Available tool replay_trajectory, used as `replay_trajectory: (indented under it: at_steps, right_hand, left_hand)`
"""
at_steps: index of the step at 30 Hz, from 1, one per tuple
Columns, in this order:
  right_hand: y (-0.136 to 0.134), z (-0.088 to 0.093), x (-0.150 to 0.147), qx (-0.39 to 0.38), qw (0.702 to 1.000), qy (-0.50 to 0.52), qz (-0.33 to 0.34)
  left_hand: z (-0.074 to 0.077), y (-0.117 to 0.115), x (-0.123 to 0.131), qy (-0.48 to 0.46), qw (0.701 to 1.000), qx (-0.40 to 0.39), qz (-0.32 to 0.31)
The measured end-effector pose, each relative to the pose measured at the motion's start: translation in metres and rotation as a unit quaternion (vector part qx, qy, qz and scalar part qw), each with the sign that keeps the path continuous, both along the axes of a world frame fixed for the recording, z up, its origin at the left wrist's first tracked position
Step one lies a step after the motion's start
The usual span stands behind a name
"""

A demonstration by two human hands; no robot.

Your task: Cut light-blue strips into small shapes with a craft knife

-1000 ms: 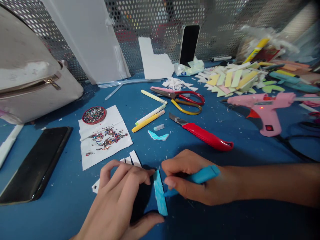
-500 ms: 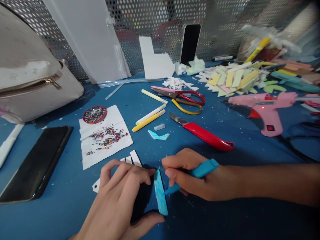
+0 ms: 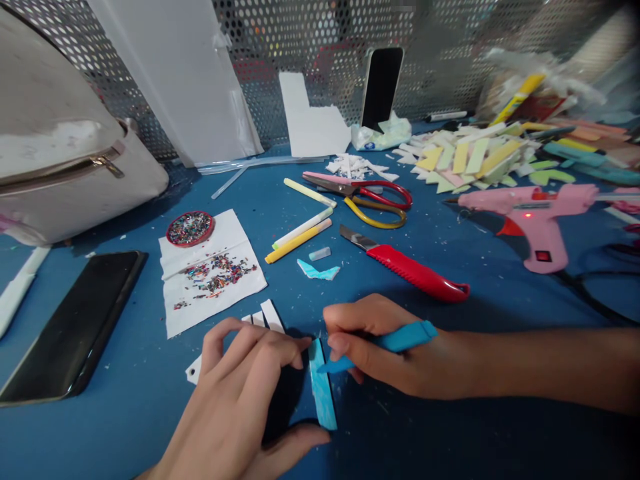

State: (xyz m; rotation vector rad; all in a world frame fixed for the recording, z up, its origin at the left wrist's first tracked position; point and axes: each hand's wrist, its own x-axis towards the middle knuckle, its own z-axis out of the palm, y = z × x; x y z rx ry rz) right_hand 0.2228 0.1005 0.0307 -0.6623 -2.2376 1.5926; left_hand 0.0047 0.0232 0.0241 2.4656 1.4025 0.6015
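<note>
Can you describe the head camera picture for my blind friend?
The right hand holds a blue marker to a blue strip that the left hand steadies on a blue table. Scissors and a red knife lie behind.

Ctr frame: red utility knife (image 3: 407, 270); scissors (image 3: 367, 197) above it; 3 pale markers (image 3: 297, 240) to left.
Right: pink glue gun (image 3: 533, 213); pastel paper strips (image 3: 465, 160) behind.
Left: white paper w/ glitter (image 3: 213, 273); black phone (image 3: 70, 327) lower left; white bag (image 3: 60, 160) upper left.

Head-worn camera looks forward and down, close over the blue table (image 3: 125, 433).
</note>
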Motion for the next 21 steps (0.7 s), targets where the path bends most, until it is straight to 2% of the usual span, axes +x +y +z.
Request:
replay_trajectory:
  at_steps: [3, 17, 19, 21]
  right_hand:
    - [-0.0005, -0.0001, 0.0006, -0.013, 1.000, 0.002, 0.017]
    - [0.0009, 0.0006, 0.0000, -0.033, 0.999, -0.001, -0.010]
    - [0.0011, 0.0006, 0.0004, -0.012, 1.000, -0.001, -0.015]
    - [0.0011, 0.0006, 0.0010, -0.038, 0.999, 0.004, 0.000]
  left_hand:
    - [0.0002, 0.0003, -0.0002, 0.007, 1.000, 0.001, -0.006]
    - [-0.0005, 0.0012, -0.0013, 0.014, 1.000, 0.011, -0.015]
    - [-0.0003, 0.0016, -0.0018, 0.019, 1.000, 0.012, -0.019]
    - [0.0001, 0.0022, -0.0023, 0.021, 0.999, 0.016, -0.022]
